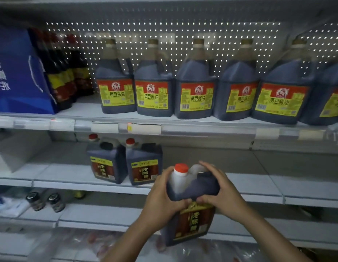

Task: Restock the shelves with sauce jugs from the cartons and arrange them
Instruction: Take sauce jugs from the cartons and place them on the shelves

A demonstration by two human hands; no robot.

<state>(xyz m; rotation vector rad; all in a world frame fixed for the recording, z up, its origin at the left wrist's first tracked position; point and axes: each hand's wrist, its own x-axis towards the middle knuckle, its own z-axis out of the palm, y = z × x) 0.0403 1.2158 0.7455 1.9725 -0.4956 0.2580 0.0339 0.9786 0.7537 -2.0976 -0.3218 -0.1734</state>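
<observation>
Presently: red-capped jug (190,201), clasped by left hand (164,197) and right hand (219,193), right of two shelved jugs (124,161). Risk: heavy, may slip or clip shelf edge (259,197).

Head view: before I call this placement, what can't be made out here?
- Held jug: its bottom edge blurs into glare in the head view; left hand and right hand cover its sides.
- Cartons: none in frame.
- Rightmost jug on the upper shelf: cut by the right edge.
- Price tags: blurred, unreadable.
- Two small jars, lower left: labels too small.
</observation>
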